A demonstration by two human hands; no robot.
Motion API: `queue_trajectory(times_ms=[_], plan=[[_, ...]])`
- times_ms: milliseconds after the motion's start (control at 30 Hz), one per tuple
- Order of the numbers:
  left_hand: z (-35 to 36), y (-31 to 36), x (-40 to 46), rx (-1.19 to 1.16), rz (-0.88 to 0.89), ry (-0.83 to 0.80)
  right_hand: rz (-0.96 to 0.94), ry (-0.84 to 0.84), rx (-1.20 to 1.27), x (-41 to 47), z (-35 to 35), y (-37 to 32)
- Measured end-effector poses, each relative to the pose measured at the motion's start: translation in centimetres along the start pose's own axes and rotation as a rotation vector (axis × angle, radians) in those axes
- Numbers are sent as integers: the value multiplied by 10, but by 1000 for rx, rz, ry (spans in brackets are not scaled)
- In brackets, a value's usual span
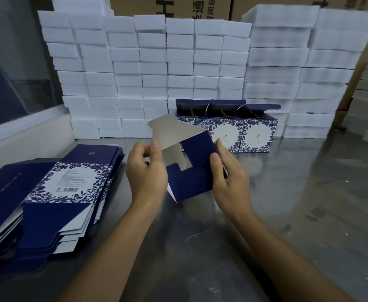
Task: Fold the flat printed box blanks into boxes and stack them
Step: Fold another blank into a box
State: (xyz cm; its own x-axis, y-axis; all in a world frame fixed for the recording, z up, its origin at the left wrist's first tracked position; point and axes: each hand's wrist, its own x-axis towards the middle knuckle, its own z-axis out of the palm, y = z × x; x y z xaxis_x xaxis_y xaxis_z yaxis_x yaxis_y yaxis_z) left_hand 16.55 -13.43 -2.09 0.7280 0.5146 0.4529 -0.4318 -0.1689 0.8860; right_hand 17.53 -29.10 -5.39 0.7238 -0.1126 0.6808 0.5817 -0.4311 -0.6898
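A person assembles a navy printed box blank (189, 171) above a metal worktop (298, 203), holding it in mid-air between both hands. The left hand (146, 171) pinches the silver-lined flap (170, 131) between thumb and curled fingers, tilting it up and back; the right hand (228, 171) grips the blank's right edge, thumb pressed on the blue face and fingers wrapped behind. The blank is partly opened, one lower corner pointing down toward the worktop without touching it.

To the left lies a stack of flat blanks (54, 197), fanned loosely, the top one showing a floral panel and barcode. Behind the hands stand three finished boxes (239, 134) in a row, touching side by side, lids raised. White foam blocks (157, 73) are piled high along the back, with brown cartons (178, 5) above.

The card looks light and thin, stiff across its panels yet ready to bend at its scored creases; its coated surface is probably slick. It is best held by panel edges near a crease, as a hard squeeze on a face could dent it or buckle a flap.
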Motion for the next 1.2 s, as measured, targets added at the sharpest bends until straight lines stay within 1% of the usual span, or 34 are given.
queue_trajectory(times_ms=[133,233,400,567,633,733,833,967,1067,1133,1200], plan=[[0,1,-1,8,-8,-14,-26,68,35,2,-1,1],[0,2,-2,-6,-16,-2,-23,71,43,2,-1,1],[0,3,0,-88,-140,25,-2,-21,60,0,3,2],[-6,3,9,-181,-275,59,43,-107,138,0,-5,2],[-8,2,11,-207,-314,64,31,-139,165,1,-8,3],[-9,2,11,-220,-342,69,-14,-168,143,2,-7,3],[-8,3,11,-220,-326,79,-38,-181,128,4,-5,-1],[-7,0,10,-199,-262,90,-46,-167,59,5,-6,-2],[-7,-1,9,-150,-196,53,-21,-179,39,6,-6,0],[-7,0,7,-132,-124,14,6,-194,78,7,-7,0],[-4,0,4,-72,7,-43,31,-189,115,8,-7,0]])
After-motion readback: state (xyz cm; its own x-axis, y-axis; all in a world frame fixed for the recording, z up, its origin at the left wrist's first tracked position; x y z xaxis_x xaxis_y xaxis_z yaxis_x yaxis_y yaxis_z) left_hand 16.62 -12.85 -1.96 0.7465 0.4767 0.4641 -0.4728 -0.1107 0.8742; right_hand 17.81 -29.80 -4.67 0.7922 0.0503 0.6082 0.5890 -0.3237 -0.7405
